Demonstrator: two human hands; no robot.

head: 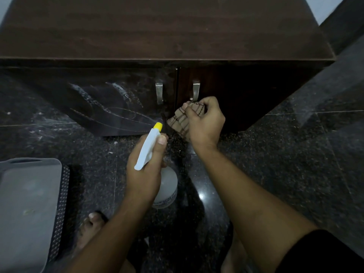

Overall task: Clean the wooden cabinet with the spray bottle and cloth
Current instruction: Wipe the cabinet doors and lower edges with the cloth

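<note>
Right hand (pixel 204 123) grips bunched cloth (pixel 180 120) at right door (pixel 246 91), just below handle (pixel 196 91). Left hand (pixel 144 170) clasps bottle (pixel 147 148); nozzle (pixel 158 126) points at door seam (pixel 177 85), just left of cloth.

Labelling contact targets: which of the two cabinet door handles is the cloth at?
The handle on the right door: the striped cloth gripped by the right hand is bunched at its lower end. The handle on the left door stands apart.
</note>
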